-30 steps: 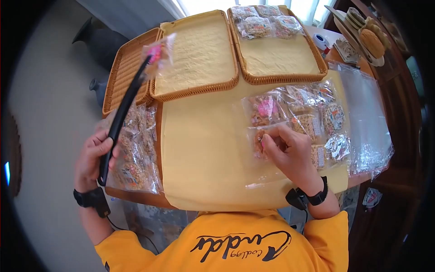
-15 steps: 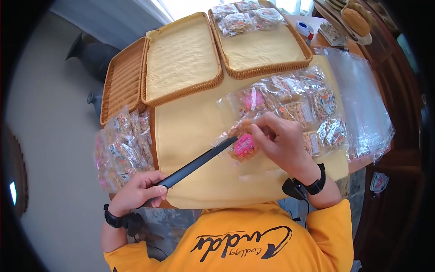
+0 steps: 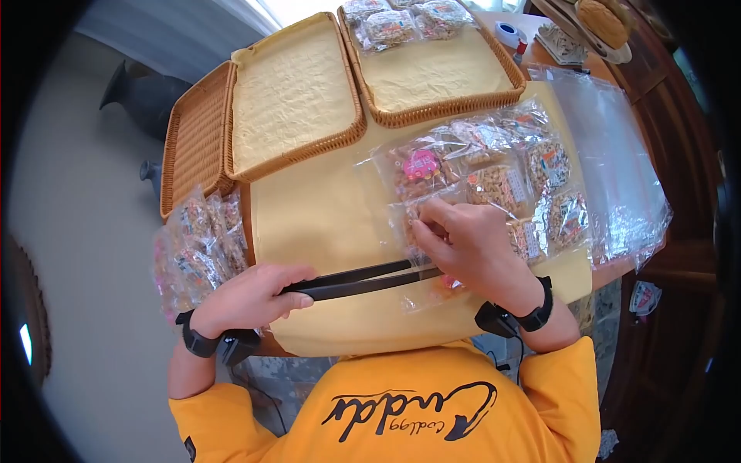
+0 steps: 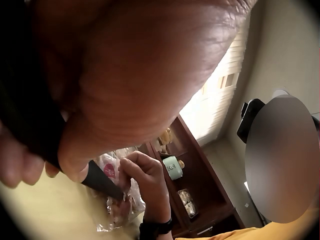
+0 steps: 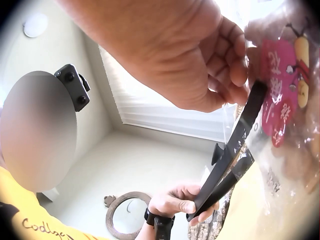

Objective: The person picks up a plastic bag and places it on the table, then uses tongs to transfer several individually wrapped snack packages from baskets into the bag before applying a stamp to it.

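My left hand [image 3: 251, 297] grips black tongs [image 3: 347, 290] by their joined end, over the front of the table. The tongs' two arms stand apart, their tips reaching the clear plastic under my right hand. With curled thumb and fingers, my right hand [image 3: 482, 243] pinches the edge of a clear plastic bag [image 3: 421, 302]. Below that hand shows the pink label of a snack packet [image 3: 448, 284], partly hidden. In the right wrist view a tong tip overlaps a pink-labelled packet [image 5: 280, 95]. Another pink-labelled packet [image 3: 421, 166] lies just beyond my right hand.
Several bagged snack packets [image 3: 494, 185] lie behind and right of my right hand; more packets [image 3: 193, 247] sit at the left edge. Flat clear bags [image 3: 617, 177] lie at the right. Paper-lined wicker trays [image 3: 351, 139] and a bare one [image 3: 193, 147] stand at the back.
My left hand has swung the tongs from the upper left down to the right, bringing a pink-labelled packet to the bag. The tongs' arms have spread. My right hand keeps pinching the plastic.
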`<action>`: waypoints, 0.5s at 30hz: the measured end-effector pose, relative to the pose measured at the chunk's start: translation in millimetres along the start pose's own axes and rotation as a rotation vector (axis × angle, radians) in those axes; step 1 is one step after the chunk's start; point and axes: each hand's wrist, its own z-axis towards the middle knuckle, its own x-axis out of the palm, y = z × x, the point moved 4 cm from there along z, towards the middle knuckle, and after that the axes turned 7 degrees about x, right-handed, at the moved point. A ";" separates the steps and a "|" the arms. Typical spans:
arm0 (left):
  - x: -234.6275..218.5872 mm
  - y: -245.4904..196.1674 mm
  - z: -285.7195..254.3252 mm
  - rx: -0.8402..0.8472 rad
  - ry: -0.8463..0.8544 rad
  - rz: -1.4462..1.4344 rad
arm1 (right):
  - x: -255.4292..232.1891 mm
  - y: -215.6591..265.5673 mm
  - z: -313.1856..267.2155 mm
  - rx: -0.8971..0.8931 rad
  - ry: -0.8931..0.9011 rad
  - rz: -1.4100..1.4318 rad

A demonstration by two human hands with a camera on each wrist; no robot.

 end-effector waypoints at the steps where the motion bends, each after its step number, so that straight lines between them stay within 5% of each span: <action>1: -1.4 0.3 -4.4 -0.017 0.040 -0.042 | 0.5 -0.6 0.0 0.020 0.046 -0.050; 8: -7.8 9.7 -49.8 -0.151 0.065 -0.009 | -5.7 4.6 -0.3 -0.008 0.012 -0.099; 15: 9.0 18.3 -30.9 -0.130 -0.075 -0.329 | -2.6 1.5 -2.9 0.027 0.034 -0.113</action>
